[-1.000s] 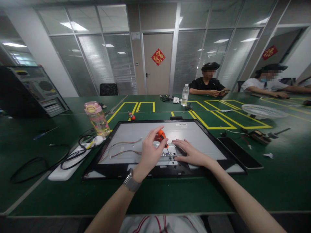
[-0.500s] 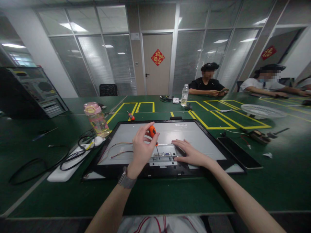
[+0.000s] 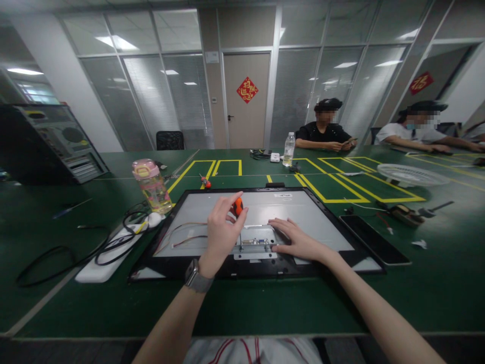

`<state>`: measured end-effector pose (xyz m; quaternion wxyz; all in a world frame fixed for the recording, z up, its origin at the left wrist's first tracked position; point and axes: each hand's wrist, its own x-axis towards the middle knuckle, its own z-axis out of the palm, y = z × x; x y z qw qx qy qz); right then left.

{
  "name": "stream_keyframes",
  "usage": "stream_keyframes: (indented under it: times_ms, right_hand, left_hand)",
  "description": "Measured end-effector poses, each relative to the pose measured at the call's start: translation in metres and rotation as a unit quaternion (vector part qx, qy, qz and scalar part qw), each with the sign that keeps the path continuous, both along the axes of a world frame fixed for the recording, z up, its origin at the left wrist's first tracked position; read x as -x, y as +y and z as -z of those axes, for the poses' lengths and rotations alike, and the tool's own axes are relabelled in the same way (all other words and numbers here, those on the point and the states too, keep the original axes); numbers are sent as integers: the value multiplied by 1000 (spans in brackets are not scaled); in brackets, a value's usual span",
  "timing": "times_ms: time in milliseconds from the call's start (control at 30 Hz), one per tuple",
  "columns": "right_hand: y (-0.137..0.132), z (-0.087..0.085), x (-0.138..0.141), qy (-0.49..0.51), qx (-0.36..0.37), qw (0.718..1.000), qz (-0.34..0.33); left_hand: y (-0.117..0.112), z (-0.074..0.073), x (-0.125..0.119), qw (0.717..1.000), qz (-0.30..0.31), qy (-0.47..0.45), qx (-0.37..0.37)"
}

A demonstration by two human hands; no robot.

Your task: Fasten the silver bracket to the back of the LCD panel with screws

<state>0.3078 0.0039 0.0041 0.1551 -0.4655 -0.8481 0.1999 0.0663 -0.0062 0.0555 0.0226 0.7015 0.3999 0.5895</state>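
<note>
A black-framed monitor panel [image 3: 322,210] lies face down on the green table in front of me, its grey metal back up. My left hand [image 3: 220,235] is closed round an orange-handled screwdriver [image 3: 238,206], held upright with its tip on the left end of a small metal bracket [image 3: 255,247] near the panel's front edge. My right hand [image 3: 293,237] lies flat, fingers spread, on the bracket's right side. Thin coloured wires [image 3: 185,232] run across the panel's left part.
A pink-lidded bottle [image 3: 151,187], black cables [image 3: 109,242] and a white strip sit left; a computer case [image 3: 49,141] far left. A phone [image 3: 373,237], fan grille [image 3: 411,174] and small parts lie right. Another screwdriver [image 3: 205,180] lies beyond the panel. Two people sit at the far side.
My left hand has moved the screwdriver left, from the bracket's middle to its left end, and stood it more upright. My right hand has stayed put.
</note>
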Motion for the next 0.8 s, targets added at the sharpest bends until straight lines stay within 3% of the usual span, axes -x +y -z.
stream_keyframes:
  times_ms: [333,600,800]
  right_hand:
    - [3,6,-1,-2,-9,1000,2]
    - [2,4,-1,-3,-7,1000,1]
    - [1,3,-2,-3,-1,1000,2]
  left_hand:
    - [1,1,0,1000,5,9,8]
    - [3,3,2,993,85,-5,78]
    - [3,3,0,987,121,-83,67]
